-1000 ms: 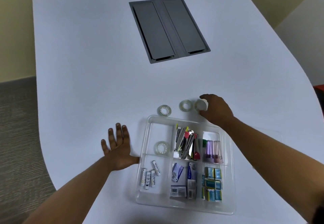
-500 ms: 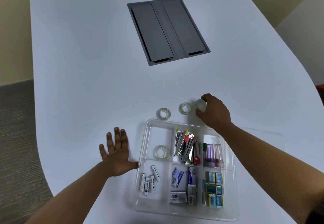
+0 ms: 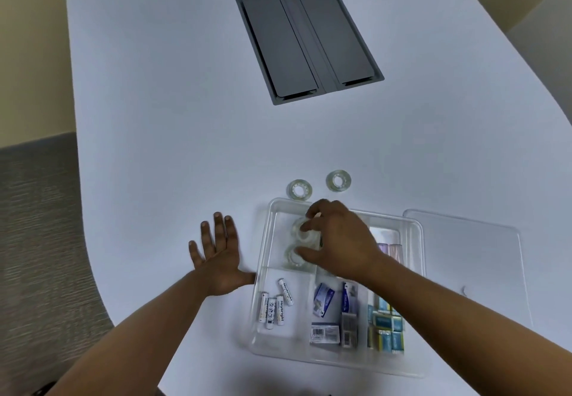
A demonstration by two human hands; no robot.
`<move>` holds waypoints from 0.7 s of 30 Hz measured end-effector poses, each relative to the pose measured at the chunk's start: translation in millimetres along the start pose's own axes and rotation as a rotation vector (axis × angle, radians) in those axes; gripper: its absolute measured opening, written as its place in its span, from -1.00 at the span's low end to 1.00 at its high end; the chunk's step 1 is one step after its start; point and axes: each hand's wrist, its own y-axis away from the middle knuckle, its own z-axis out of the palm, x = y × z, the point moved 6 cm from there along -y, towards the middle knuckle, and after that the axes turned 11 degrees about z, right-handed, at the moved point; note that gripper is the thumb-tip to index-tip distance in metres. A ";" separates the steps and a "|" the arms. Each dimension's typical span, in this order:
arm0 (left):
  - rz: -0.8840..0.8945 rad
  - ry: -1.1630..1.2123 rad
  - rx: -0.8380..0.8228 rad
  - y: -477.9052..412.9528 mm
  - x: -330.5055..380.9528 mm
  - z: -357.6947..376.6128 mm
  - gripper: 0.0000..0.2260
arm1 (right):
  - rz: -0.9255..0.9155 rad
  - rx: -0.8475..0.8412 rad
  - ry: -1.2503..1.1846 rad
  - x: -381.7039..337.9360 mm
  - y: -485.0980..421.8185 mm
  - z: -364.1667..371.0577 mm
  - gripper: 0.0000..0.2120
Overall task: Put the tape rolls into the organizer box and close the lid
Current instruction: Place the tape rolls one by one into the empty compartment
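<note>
The clear organizer box (image 3: 263, 275) lies open on the white table. My right hand (image 3: 337, 241) is over its far-left compartment, fingers closed around a clear tape roll (image 3: 305, 231) held low in that compartment. Just nearer to me, a second tape roll (image 3: 294, 258) lies in the same compartment, partly under my fingers. Two more tape rolls rest on the table beyond the box, one (image 3: 299, 190) to the left and one (image 3: 338, 180) to the right. My left hand (image 3: 216, 259) lies flat on the table, touching the box's left wall. The clear lid (image 3: 470, 259) lies to the right of the box.
Other compartments hold several batteries (image 3: 275, 304), small boxes (image 3: 325, 330), blue packets (image 3: 387, 330) and pale tubes (image 3: 390, 250). A grey hatch panel (image 3: 306, 39) is set into the table far ahead. The table's curved edge runs down the left, with carpet (image 3: 37, 241) beyond.
My right hand picked up the rightmost tape roll from the table and carried it left and toward me into the box's far-left compartment. My left hand stayed put.
</note>
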 end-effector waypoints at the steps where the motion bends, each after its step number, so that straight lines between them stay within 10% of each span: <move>1: -0.001 0.000 0.000 0.0 -0.1 -0.1 0.21 | -0.021 -0.015 0.034 -5.3 1.9 5.3 -0.59; 13: 0.011 0.005 0.013 -1.9 -1.6 1.9 0.21 | -0.144 -0.084 0.271 -29.0 12.3 44.1 -0.58; 21: 0.019 0.004 0.040 -4.2 -5.0 4.6 0.20 | -0.075 0.013 0.011 -4.9 14.9 15.4 -0.73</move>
